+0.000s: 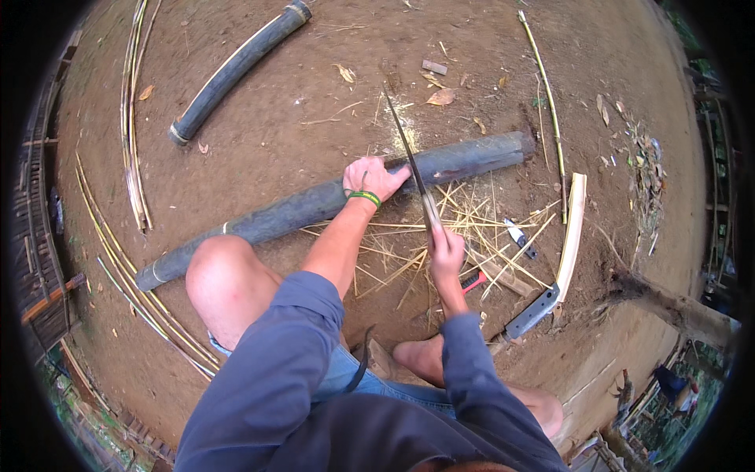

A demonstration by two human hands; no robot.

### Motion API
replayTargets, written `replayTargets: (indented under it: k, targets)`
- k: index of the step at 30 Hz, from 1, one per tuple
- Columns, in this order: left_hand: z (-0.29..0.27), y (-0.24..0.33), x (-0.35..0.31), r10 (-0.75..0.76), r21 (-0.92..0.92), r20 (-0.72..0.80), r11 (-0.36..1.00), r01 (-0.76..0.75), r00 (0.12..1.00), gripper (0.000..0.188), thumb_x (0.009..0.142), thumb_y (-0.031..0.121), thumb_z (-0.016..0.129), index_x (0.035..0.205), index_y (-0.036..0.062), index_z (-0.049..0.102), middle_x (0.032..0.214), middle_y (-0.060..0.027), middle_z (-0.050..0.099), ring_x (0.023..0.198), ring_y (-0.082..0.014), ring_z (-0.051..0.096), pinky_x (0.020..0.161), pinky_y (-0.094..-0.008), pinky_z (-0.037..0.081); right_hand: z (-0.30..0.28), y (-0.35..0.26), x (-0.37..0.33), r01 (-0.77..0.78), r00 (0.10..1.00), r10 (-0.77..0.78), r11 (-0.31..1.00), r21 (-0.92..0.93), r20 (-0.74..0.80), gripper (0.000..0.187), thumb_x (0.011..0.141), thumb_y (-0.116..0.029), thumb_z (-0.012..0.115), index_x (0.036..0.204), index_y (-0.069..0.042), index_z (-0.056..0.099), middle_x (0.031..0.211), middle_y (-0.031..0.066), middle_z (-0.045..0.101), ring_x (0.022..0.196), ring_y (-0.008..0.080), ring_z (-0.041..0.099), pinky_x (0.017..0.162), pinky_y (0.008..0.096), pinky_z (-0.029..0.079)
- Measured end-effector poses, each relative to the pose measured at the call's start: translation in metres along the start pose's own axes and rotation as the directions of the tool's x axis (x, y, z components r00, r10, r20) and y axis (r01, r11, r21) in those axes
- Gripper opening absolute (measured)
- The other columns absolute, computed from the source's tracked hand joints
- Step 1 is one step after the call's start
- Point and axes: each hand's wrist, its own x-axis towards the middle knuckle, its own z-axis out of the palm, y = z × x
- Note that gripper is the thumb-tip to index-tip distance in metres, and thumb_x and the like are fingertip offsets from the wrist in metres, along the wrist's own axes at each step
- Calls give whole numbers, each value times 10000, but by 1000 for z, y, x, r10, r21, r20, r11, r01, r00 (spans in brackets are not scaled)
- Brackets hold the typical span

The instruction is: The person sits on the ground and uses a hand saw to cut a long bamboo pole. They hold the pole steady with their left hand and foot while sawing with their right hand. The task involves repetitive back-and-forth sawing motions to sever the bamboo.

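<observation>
A long dark bamboo pole point(291, 204) lies slantwise on the ground in front of me, its near left end by my bent left knee. My left hand point(373, 179) is closed over the top of the pole, thumb toward the saw; its fingertips on the far side are hidden. In my right hand point(447, 253) is the handle of a handsaw point(415, 169). The saw's narrow blade crosses the pole just right of my left hand and points away from me. Pale sawdust point(405, 130) lies on the dirt beyond the pole, below the blade's far part.
Thin split strips point(393, 236) litter the ground under and beside my right hand. Nearby lie a small knife point(516, 234), a red and black handle point(473, 281) and a long pale blade-shaped piece point(572, 228) with a dark handle. Another bamboo length point(236, 71) rests farther left.
</observation>
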Motion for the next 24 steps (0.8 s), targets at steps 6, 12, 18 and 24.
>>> replayTargets:
  k: [6,12,18,24]
  targets:
    - [5,-11,0,202,13,15,979,-203,979,792,691,732,717,1006,5,726,977,-217,739,944,-381,720,853,-465,570,19,-6,36,28,999,-28,1000,4,-42,466,1025,-228,520,610,-18,487,519,1,416,482,107,367,480,327,269]
    - [-5,-5,5,251,55,140,964,-261,958,817,554,639,863,1042,13,669,1057,-201,728,997,-363,705,902,-461,561,4,5,19,28,998,-29,999,-34,-49,469,1037,-229,530,617,-22,505,521,-5,422,478,101,368,473,319,265]
    - [-15,-8,-2,208,53,164,974,-219,964,821,579,558,869,1171,29,660,1081,-202,728,1044,-349,706,933,-439,564,-27,12,-55,70,997,-71,995,-76,-13,458,1039,-203,547,622,-17,518,520,-8,432,474,95,374,465,315,269]
    - [5,-6,-1,246,42,105,967,-251,964,738,569,562,874,1036,29,668,1050,-196,713,999,-354,700,894,-458,564,8,-25,21,15,999,-18,998,-63,-40,435,1021,-276,589,716,34,572,534,52,423,501,138,374,480,384,282]
